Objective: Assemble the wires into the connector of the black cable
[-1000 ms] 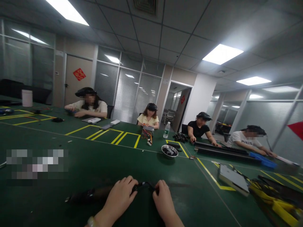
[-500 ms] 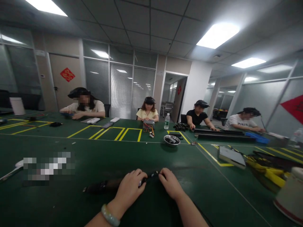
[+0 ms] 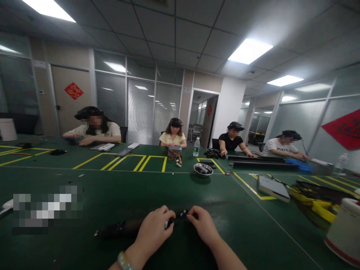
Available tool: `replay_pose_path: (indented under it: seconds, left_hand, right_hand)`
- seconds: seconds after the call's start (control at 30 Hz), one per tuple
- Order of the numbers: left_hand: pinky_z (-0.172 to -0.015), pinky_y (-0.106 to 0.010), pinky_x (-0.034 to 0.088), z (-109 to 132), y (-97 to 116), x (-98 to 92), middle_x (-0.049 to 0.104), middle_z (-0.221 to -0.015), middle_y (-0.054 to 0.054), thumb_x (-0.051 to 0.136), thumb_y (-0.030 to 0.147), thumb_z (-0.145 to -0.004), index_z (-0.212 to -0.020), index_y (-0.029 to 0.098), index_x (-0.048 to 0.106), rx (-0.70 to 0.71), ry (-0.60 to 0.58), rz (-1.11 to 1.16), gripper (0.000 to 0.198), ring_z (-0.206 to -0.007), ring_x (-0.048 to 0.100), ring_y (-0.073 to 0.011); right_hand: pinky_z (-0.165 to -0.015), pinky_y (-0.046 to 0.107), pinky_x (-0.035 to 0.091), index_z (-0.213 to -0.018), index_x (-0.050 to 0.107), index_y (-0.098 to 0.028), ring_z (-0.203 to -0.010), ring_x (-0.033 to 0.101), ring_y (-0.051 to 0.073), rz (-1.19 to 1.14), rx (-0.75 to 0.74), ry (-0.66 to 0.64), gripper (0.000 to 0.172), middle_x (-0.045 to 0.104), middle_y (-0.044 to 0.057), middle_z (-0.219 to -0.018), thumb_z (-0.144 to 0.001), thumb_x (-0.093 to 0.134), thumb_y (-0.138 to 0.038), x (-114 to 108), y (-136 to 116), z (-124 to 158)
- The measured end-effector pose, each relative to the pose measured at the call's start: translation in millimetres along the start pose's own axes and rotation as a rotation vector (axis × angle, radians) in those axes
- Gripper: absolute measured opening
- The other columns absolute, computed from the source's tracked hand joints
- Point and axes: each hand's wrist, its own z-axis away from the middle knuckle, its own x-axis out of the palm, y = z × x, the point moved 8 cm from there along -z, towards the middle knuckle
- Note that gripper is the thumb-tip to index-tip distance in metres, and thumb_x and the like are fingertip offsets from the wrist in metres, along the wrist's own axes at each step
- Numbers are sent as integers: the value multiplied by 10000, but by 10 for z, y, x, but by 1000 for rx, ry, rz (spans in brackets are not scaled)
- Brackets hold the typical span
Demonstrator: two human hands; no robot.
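A long black bar-like part (image 3: 123,227) lies on the green table (image 3: 112,191) just in front of me, running from lower left toward the middle. My left hand (image 3: 154,229) is closed over its right end, a pale bracelet on the wrist. My right hand (image 3: 203,225) pinches the small black tip that sticks out between the two hands. What the tip is I cannot make out.
A metal bowl (image 3: 203,170) stands mid-table, a water bottle (image 3: 196,147) behind it. A grey flat box (image 3: 272,188), yellow and black parts (image 3: 317,202) and a white cup (image 3: 343,230) are at right. Several people work at the far side.
The view has tilted and shifted slightly between frames. Both hands stay closed on the right end of the black part, with only small finger movement.
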Motion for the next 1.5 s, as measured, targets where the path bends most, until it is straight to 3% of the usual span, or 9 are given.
replay_pose_path:
  seconds: [0.17, 0.5, 0.63, 0.83, 1.13, 1.37, 1.5]
  left_hand:
    - [-766, -301, 367, -44, -16, 43, 576, -961, 9, 522, 257, -830, -963, 306, 625, 8, 23, 10, 174, -854, 555, -166]
    - [-756, -275, 373, 4, 61, 8, 607, -949, 30, 544, 265, -797, -921, 325, 636, 88, -80, 34, 165, -859, 579, -163]
    - [-760, -271, 378, 43, 77, -25, 619, -949, 46, 545, 272, -802, -927, 328, 631, 120, -63, 43, 162, -862, 587, -155]
    - [-806, -300, 393, 66, 109, -30, 628, -1003, 12, 521, 311, -817, -968, 300, 639, 60, -54, 46, 193, -915, 578, -188]
    - [-822, -314, 389, 17, 62, 28, 619, -997, 8, 518, 292, -828, -974, 282, 617, 3, 36, -11, 177, -915, 567, -190]
    - [-807, -332, 396, -37, 32, 55, 610, -995, -3, 518, 275, -822, -958, 270, 609, -9, 6, -15, 165, -913, 562, -197]
    - [-919, -371, 368, -14, 70, 65, 595, -1005, -8, 530, 196, -764, -950, 259, 596, 5, 18, -17, 207, -933, 550, -202]
  right_hand:
    - [-685, 224, 365, -749, 626, -220, -764, 580, 147, 56, -41, 59, 118, 641, -24, -801, -826, 548, -177, -66, -177, 12]
    - [-753, 225, 375, -774, 699, -248, -796, 610, 146, 111, -135, -45, 151, 679, -22, -839, -787, 604, -132, -130, -454, 155]
    - [-737, 218, 384, -778, 722, -253, -794, 616, 145, 103, -135, -86, 145, 681, -19, -830, -772, 630, -141, -89, -401, 172]
    - [-722, 229, 393, -774, 743, -252, -785, 613, 156, 79, -67, -150, 101, 683, -7, -834, -771, 654, -205, 13, -248, 170]
    - [-724, 238, 426, -793, 671, -205, -798, 607, 163, 53, -55, 116, 132, 660, 24, -843, -844, 552, -181, 35, -245, 105]
    - [-723, 239, 434, -801, 669, -219, -803, 612, 165, 26, -18, 83, 100, 667, 5, -845, -825, 576, -192, 29, -193, 66]
    - [-723, 240, 420, -770, 677, -238, -787, 611, 161, 34, -42, 17, 137, 659, -8, -841, -815, 565, -172, 2, -252, 110]
